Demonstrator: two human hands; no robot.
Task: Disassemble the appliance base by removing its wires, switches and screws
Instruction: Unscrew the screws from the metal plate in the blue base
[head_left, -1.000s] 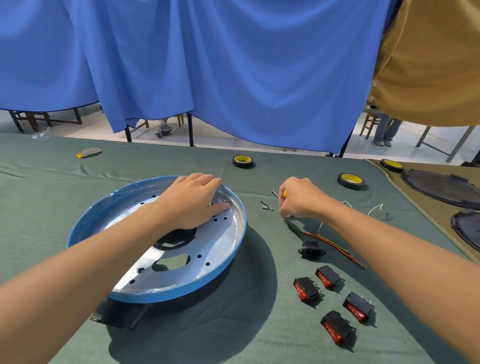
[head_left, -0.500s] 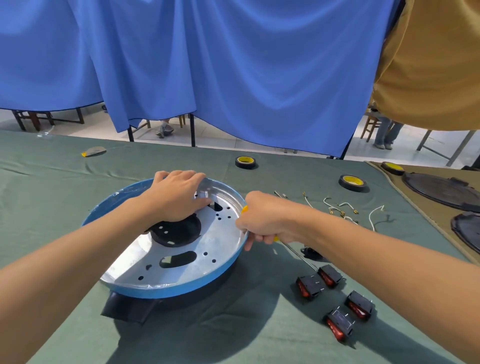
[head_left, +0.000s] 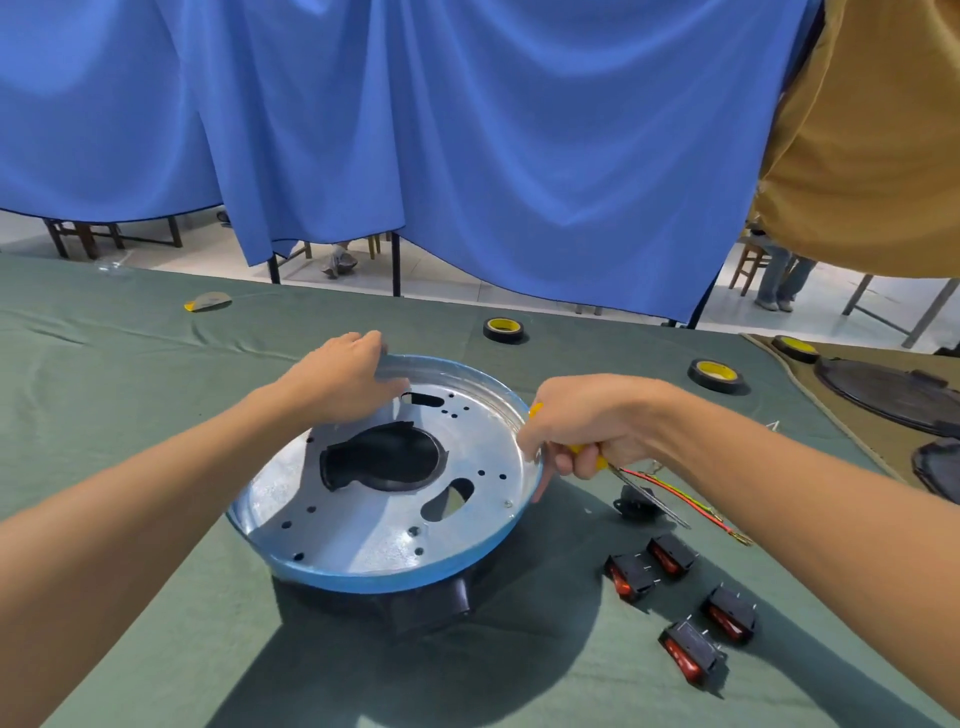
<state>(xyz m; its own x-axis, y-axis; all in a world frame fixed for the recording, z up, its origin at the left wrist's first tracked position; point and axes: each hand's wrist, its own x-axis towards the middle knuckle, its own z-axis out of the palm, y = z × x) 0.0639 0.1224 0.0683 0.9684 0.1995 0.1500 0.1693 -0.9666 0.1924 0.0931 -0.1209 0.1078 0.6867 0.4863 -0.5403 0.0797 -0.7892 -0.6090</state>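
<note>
Base (head_left: 374, 525), tilted on the cloth (head_left: 156, 364), is being gripped at its far rim by the left hand (head_left: 343, 379), while a screwdriver (head_left: 644, 493), pointing away from the rim screw (head_left: 508, 503), is being clenched in the nearer right hand (head_left: 582, 426).
</note>
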